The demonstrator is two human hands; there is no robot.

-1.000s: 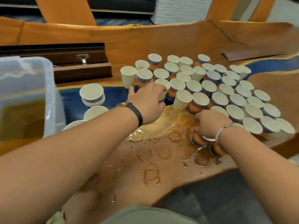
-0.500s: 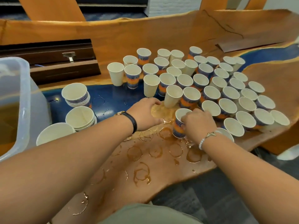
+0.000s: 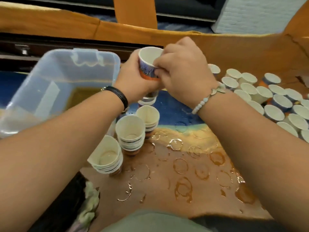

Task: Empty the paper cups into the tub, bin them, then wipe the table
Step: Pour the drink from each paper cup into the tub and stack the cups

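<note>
Closest to me, well in front of the tub [image 3: 50, 77], a crumpled cloth [image 3: 89, 203] lies at the edge of the bench [image 3: 167, 195]. The bench in front of the tub and to its right is wet with brown rings and a shallow puddle, so I judge the wiping is not yet begun.

Just off the tub's near right corner stand three stacks of emptied cups [image 3: 130, 131], nested and upright, with only dregs in the top ones. None of them is binned, and I can see no bin.

Above those stacks, beside the tub's right wall, I have one paper cup [image 3: 147, 64] in both hands. My left hand [image 3: 133, 81] is wrapped round its printed wall from the tub side. My right hand [image 3: 182, 72] has its fingers curled, pinching the rim and side from the other. The cup's mouth faces me and its inside looks pale, with no liquid that I can make out, so I take it as poured out and bound for a stack.

Inside the tub, brown liquid [image 3: 82, 96] covers the floor. Well to the right of the tub, a crowd of cups [image 3: 267, 101] stands packed together; whether they hold liquid I cannot tell from here. By my reckoning most of the emptying is left, and all the binning.
</note>
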